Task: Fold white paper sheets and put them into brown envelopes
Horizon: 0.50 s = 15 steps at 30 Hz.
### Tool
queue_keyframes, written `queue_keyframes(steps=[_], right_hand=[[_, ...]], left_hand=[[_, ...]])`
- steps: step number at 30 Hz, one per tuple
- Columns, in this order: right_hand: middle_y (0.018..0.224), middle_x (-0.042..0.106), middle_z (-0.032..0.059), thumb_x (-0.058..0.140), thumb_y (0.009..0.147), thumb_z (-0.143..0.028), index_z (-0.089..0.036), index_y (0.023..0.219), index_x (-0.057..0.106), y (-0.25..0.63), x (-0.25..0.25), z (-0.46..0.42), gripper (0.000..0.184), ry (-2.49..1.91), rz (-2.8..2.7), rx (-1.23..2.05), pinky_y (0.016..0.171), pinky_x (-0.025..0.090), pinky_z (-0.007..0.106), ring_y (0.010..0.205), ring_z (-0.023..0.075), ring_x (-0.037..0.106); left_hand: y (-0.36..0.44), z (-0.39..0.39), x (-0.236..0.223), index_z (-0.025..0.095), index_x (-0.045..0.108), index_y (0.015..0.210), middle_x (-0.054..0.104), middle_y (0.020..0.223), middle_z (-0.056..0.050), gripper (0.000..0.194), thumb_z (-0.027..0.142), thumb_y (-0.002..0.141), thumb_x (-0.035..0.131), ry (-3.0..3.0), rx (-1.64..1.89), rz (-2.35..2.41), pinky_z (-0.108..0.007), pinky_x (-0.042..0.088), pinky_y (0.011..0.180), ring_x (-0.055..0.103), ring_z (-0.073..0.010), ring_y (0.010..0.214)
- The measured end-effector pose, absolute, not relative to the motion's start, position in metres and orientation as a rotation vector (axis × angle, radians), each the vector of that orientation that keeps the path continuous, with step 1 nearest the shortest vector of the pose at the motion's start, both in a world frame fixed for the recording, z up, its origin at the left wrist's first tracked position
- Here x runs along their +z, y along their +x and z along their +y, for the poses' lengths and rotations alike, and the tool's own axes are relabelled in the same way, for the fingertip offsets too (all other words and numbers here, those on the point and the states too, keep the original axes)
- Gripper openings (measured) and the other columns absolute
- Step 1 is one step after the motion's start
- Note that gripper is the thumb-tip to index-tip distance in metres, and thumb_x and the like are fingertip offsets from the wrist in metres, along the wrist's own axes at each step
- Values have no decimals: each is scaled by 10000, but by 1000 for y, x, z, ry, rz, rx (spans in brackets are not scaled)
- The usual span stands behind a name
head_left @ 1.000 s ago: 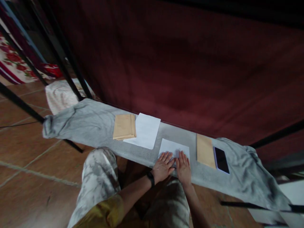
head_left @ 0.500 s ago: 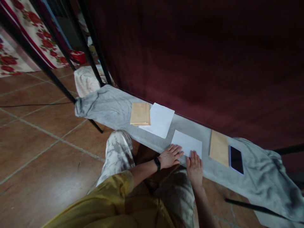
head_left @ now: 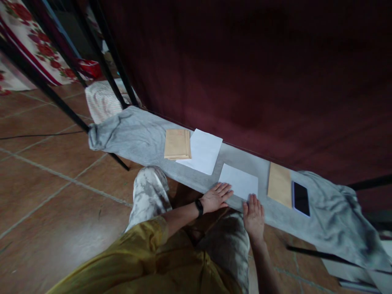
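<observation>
A white sheet of paper, which looks folded in half, lies flat on the grey cloth that covers a narrow bench. My left hand, a dark band at its wrist, rests flat with fingers outstretched on the paper's near left corner. At the near right corner lies my right hand, palm down, its fingers stretched forward and fairly close together. Left of this paper are larger white sheets, partly under a stack of brown envelopes.
To the right lie a brown envelope and a phone with a dark screen. A dark red curtain hangs along the bench's far side. Black metal posts rise at the left. The floor is tiled.
My right hand has slid slightly right along the paper's near edge, showing more of the corner. My left hand stays at the left corner. The whole view has shifted a little.
</observation>
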State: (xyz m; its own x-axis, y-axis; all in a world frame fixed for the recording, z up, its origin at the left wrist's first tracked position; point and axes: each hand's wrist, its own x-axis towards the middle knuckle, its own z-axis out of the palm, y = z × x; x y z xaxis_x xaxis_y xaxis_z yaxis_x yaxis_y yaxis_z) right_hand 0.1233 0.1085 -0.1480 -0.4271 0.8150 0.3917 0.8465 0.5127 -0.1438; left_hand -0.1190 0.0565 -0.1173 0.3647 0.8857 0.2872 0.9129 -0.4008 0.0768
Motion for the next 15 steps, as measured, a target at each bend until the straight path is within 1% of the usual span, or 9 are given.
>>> queue_keyframes(steps=[5, 10, 15], right_hand=[[1523, 422, 206, 225, 1043, -453, -106, 1535, 302, 123, -150, 107, 606, -1387, -2314, -145, 1126, 301, 543, 1406, 334, 373], [1517, 434, 199, 257, 1045, -434, -133, 1554, 247, 122, -149, 102, 591, -1419, -2257, -190, 1137, 298, 525, 1396, 307, 397], [1529, 417, 197, 275, 1047, -405, -135, 1553, 238, 118, -148, 101, 575, -1448, -2238, -183, 1146, 290, 522, 1411, 295, 381]], left_hand=[[-120, 55, -118, 187, 349, 1508, 318, 1600, -130, 644, 516, 968, 469, -2522, -453, -1683, -427, 174, 1215, 269, -241, 1486], [-126, 47, -119, 144, 319, 1515, 328, 1594, -135, 659, 524, 985, 413, -2473, -503, -1784, -412, 231, 1214, 288, -231, 1480], [-123, 52, -116, 102, 380, 1482, 408, 1543, -173, 645, 522, 993, 371, -2333, -513, -1953, -453, 297, 1197, 335, -264, 1459]])
